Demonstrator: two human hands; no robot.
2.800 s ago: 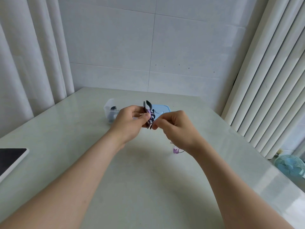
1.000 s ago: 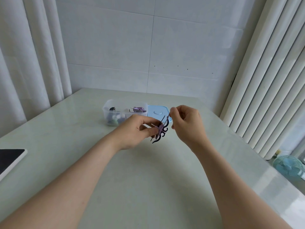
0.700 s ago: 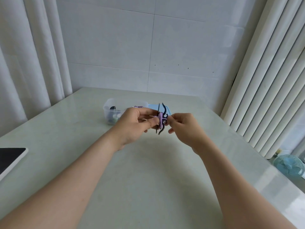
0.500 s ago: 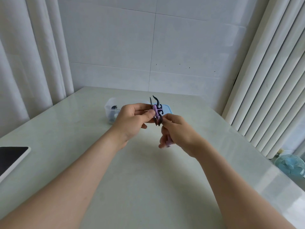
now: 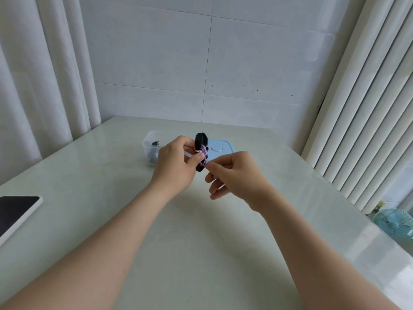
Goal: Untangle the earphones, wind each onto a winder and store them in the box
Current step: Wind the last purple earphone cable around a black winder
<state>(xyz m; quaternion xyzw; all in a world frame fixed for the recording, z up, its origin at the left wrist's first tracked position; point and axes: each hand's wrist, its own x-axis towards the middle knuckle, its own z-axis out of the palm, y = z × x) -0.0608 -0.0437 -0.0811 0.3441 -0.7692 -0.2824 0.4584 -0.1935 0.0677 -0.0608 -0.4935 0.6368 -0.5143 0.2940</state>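
Purple earphone cord is seen wrapped round a black winder, which is pinched roughly upright between the thumb and fingers of the left hand, above a pale, glossy surface. The cord's loose end is nipped between the thumb and forefinger of the right hand, just beside the winder's lower edge. That hand's other fingers are loosely curled, and a trace of purple is glimpsed beneath them. Both hands are thus clamped, one on the winder and one on the cord, and are held close together.

Behind them a clear plastic box is stood open, with something dark dimly made out inside. Its pale blue lid is laid just beside it. A dark-screened tablet is seen at the left edge.

The winding step is judged to be near its end. What little cord remains would need to be laid on under light tension and its end tucked so that it cannot spring loose. The bundle could then be carried to the box.
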